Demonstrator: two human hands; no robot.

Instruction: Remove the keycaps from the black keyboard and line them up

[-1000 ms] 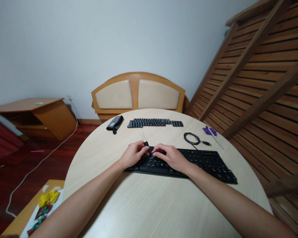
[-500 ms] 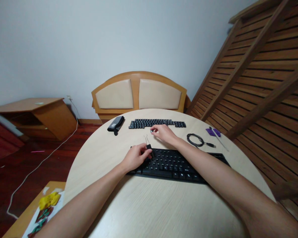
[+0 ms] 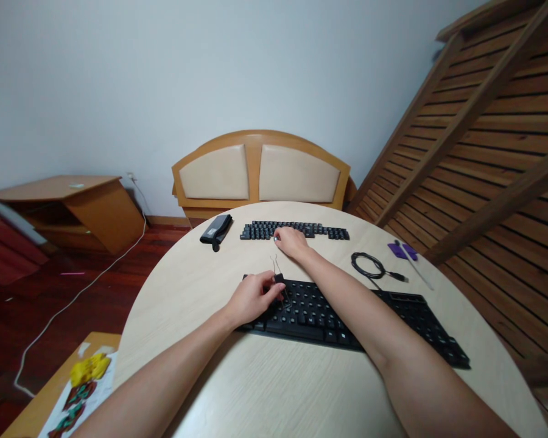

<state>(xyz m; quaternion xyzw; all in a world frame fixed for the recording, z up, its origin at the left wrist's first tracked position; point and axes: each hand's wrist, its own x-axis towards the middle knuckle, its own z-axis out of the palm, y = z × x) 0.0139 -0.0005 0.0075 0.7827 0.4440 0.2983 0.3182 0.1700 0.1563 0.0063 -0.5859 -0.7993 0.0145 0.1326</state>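
My left hand (image 3: 256, 296) is closed round the black middle of a keycap puller (image 3: 279, 278). The puller's wire loops stick out at both ends, the near one over the left part of a black keyboard (image 3: 296, 331). Part of that keyboard lies hidden under my right forearm. My right hand (image 3: 292, 242) reaches to the near edge of the rows of loose black keycaps (image 3: 260, 229). Its fingertips are pinched on a small keycap (image 3: 276, 238), of which only a bit shows.
A coiled black USB cable (image 3: 368, 265) lies right of my right arm. Beyond it are a purple cloth (image 3: 404, 250) and a thin pale stick (image 3: 415, 267). A folded dark pouch (image 3: 216, 230) rests at the back left of the round table (image 3: 173, 286).
My right hand has moved slightly away from me, up to the rows of keycaps. My left hand keeps its grip on the puller over the keyboard. The view has shifted a little.
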